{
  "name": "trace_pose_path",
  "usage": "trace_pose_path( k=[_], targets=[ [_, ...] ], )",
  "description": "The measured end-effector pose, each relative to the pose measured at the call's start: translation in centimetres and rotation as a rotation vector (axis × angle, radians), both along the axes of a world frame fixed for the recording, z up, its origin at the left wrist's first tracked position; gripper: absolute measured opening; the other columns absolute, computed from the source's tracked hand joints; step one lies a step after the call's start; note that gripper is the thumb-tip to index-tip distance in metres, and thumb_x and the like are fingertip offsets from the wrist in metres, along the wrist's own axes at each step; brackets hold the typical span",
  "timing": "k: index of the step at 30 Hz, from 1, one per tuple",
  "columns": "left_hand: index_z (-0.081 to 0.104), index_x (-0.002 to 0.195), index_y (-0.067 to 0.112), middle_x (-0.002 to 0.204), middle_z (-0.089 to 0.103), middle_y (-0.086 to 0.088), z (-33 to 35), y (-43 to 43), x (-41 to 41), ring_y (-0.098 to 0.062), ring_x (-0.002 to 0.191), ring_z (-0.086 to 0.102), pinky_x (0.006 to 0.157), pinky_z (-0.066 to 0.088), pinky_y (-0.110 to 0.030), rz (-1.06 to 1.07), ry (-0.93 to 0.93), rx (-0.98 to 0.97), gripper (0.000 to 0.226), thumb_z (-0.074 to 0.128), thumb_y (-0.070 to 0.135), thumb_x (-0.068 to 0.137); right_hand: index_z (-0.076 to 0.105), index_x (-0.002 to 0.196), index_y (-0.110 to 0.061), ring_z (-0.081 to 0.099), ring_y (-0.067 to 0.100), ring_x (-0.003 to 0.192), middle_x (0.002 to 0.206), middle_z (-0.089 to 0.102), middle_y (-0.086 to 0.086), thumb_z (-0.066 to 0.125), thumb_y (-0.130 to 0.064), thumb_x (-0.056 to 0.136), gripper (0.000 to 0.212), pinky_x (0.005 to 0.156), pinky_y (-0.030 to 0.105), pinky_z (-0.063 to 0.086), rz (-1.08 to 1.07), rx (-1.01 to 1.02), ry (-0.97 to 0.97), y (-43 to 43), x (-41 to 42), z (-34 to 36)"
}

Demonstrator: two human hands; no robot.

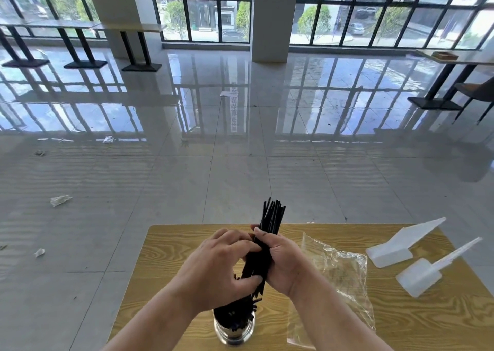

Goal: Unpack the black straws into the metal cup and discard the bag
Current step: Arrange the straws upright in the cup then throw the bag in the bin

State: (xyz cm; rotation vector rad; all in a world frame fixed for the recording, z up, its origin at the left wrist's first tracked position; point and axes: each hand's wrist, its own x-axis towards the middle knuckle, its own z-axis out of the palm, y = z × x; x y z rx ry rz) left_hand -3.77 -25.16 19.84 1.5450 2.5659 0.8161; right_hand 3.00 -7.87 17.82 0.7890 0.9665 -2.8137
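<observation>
Both hands on the black straws (268, 233), bundle tilted above the metal cup (234, 332). Right hand (283, 263) fingers wrapped tight around it; left hand (216, 267) fingers pinching its side. Empty bag (339, 273) flat on bench (171, 243), right of cup. No readable labels.

Wooden table (171, 246) bears metal cup (234, 332), bag (339, 273), seemingly two scoops (395, 246).

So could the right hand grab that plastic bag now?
Probably not yet: the right hand is full, gripping the straws. The bag lies just beside it on the table, with nothing in between.
</observation>
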Motion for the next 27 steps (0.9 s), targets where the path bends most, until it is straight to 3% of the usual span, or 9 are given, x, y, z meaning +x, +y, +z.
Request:
trace_pose_path(
  k=[3,6,7,10,12,14,16,20,27],
  targets=[
    [0.065,0.119,0.048,0.122,0.054,0.036,0.2,-0.1,-0.3,0.012,0.124,0.048,0.094,0.041,-0.008,0.132,-0.076,0.089,0.037,0.065,0.067,0.087,0.062,0.125,-0.004,0.069,0.03,0.073,0.094,0.071,0.019,0.069,-0.012,0.099,0.029,0.068,0.044,0.061,0.033,0.006,0.003,0.1,0.1,0.5],
    [0.063,0.117,0.048,0.114,0.061,0.032,0.5,0.3,-0.9,0.011,0.107,0.058,0.081,0.049,-0.013,0.321,-0.225,0.153,0.034,0.064,0.068,0.089,0.062,0.125,0.0,0.068,0.027,0.071,0.092,0.069,0.016,0.073,-0.01,0.095,0.033,0.068,0.043,0.06,0.11,0.024,0.042,-0.1,0.3,0.8],
    [0.063,0.118,0.045,0.109,0.068,0.027,0.8,0.5,-1.1,0.01,0.102,0.063,0.081,0.054,-0.018,0.383,-0.367,0.165,0.04,0.066,0.07,0.087,0.064,0.124,0.002,0.068,0.027,0.072,0.093,0.069,0.016,0.074,-0.011,0.095,0.033,0.07,0.043,0.06,0.152,0.038,0.066,-0.2,0.3,0.8],
    [0.075,0.114,0.026,0.079,0.074,0.008,1.4,1.2,-1.9,-0.006,0.074,0.07,0.088,0.062,-0.036,0.38,-1.052,0.228,0.055,0.08,0.067,0.078,0.072,0.118,0.001,0.07,0.027,0.077,0.096,0.071,0.016,0.073,-0.012,0.098,0.024,0.076,0.042,0.06,0.284,0.071,0.142,-0.7,0.5,0.9],
    [0.08,0.108,0.013,0.076,0.066,-0.006,1.6,1.2,-2.0,-0.016,0.058,0.055,0.065,0.057,-0.033,0.271,-1.267,0.246,0.046,0.081,0.053,0.086,0.077,0.111,-0.002,0.072,0.027,0.082,0.098,0.074,0.016,0.068,-0.012,0.101,0.017,0.079,0.041,0.06,0.375,0.098,0.171,-1.2,0.6,1.0],
    [0.08,0.105,0.005,0.08,0.059,-0.015,1.8,1.1,-1.9,-0.016,0.054,0.046,0.05,0.044,-0.027,0.236,-1.275,0.247,0.038,0.08,0.041,0.092,0.077,0.108,-0.002,0.074,0.027,0.085,0.099,0.075,0.014,0.065,-0.013,0.103,0.017,0.081,0.041,0.061,0.442,0.105,0.181,-1.6,0.7,1.0],
    [0.079,0.1,0.002,0.074,0.059,-0.015,1.8,1.0,-2.0,-0.016,0.049,0.044,0.046,0.041,-0.025,0.255,-1.289,0.249,0.034,0.078,0.035,0.094,0.077,0.106,-0.002,0.075,0.026,0.086,0.1,0.075,0.013,0.063,-0.013,0.104,0.018,0.082,0.04,0.063,0.483,0.116,0.184,-1.7,0.8,1.1],
    [0.079,0.094,-0.001,0.069,0.068,-0.013,2.2,0.9,-2.1,-0.02,0.044,0.047,0.043,0.041,-0.027,0.24,-1.34,0.253,0.028,0.076,0.027,0.095,0.077,0.105,-0.005,0.076,0.025,0.084,0.097,0.076,0.012,0.062,-0.011,0.103,0.016,0.082,0.039,0.063,0.521,0.132,0.179,-1.7,1.0,1.4],
    [0.078,0.087,0.005,0.075,0.067,-0.014,2.1,1.4,-2.4,-0.016,0.046,0.046,0.044,0.041,-0.026,0.322,-1.296,0.324,0.025,0.082,0.03,0.084,0.078,0.112,-0.012,0.076,0.024,0.086,0.097,0.077,0.01,0.065,-0.012,0.103,0.015,0.083,0.038,0.063,0.552,0.133,0.193,-1.5,1.1,1.4]
  ],
)
